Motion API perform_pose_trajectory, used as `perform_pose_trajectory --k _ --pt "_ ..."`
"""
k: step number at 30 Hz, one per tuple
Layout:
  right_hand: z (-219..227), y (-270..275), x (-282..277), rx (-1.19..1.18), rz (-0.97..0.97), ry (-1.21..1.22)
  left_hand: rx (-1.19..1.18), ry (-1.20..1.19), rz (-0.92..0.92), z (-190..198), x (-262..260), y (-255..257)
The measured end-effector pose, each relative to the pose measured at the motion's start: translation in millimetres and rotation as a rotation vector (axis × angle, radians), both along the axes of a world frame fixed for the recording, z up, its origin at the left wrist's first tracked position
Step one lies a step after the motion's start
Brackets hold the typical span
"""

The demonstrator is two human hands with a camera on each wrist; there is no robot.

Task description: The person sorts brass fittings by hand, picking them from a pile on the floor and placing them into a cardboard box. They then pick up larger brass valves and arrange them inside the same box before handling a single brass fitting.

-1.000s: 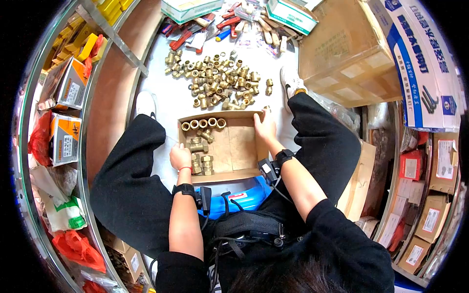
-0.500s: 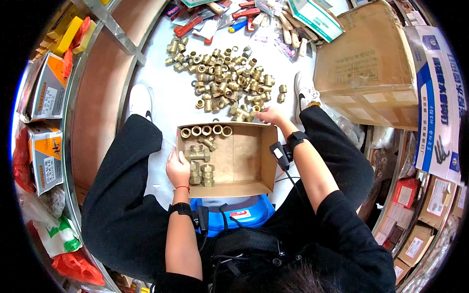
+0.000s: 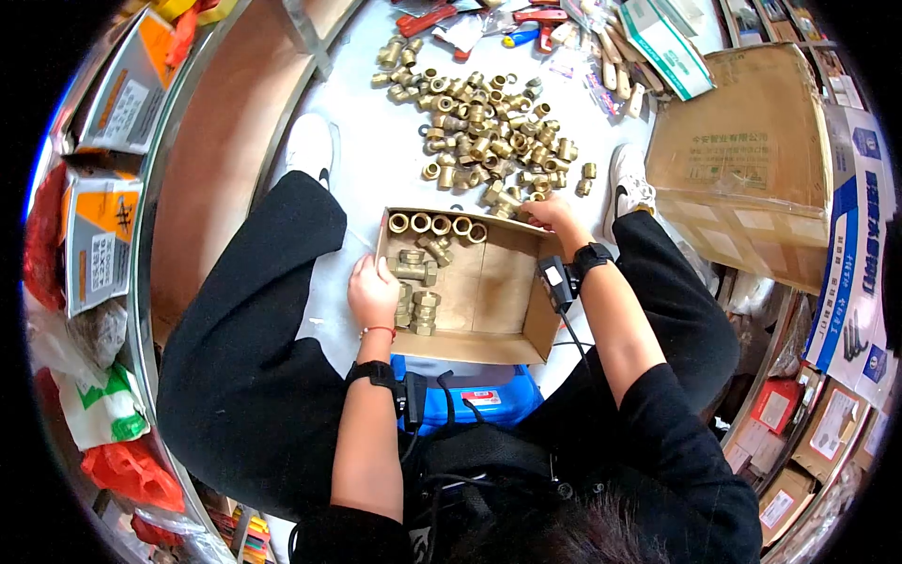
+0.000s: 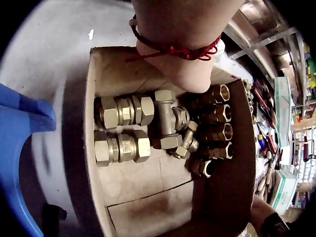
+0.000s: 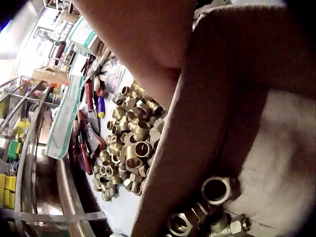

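Observation:
A shallow cardboard box (image 3: 498,350) stands before the person. My left hand (image 3: 374,291) grips its left wall, thumb on the inner side; in the left wrist view the fingers are hidden past that wall. Inside, several short brass fittings (image 3: 440,224) line the far wall. Nearer lie a brass tee fitting (image 4: 169,121), a smaller fitting (image 4: 186,140) and two thick brass couplings (image 4: 122,147). My right hand (image 3: 561,223) reaches just past the box's far right corner, its fingertips at the near edge of a loose pile of brass fittings (image 3: 489,127); I cannot tell whether they hold one.
Scrapers with red handles (image 3: 427,21) and wooden handles (image 3: 622,80) lie beyond the pile, beside a green-and-white box (image 3: 667,47). A large carton (image 3: 742,160) stands at the right. Shelves flank both legs, and a blue plastic stool (image 3: 474,402) is behind the box.
My right hand has left the box's right wall and moved out to the fittings past the far corner. My left hand stays on the left wall. The head view has shifted.

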State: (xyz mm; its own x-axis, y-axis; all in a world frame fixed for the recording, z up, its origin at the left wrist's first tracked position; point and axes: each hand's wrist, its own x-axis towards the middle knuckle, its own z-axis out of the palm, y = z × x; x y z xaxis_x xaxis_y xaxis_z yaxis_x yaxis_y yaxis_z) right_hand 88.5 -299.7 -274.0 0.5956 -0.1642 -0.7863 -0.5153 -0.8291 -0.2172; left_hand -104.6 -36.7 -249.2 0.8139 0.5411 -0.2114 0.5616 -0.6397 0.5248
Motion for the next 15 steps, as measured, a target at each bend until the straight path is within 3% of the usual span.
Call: perform_pose_trajectory --k 5,8,12,15 --pt "7.5 1.1 -0.7 -0.158 0.155 -0.231 0.05 0.005 0.023 1.0 -0.9 -1.6" --pt "35.2 10.2 -3.6 -0.257 0.211 -0.352 0.053 0.002 0.027 3.1 -0.1 -2.7" --pt "67.2 2.5 -2.9 -0.181 0.358 -0.668 0.054 0.018 0.035 10.5 1.1 -4.5" --pt "86.6 -15.5 8.2 -0.177 0.419 -0.68 0.07 -0.009 0.038 5.5 -0.5 -5.0"
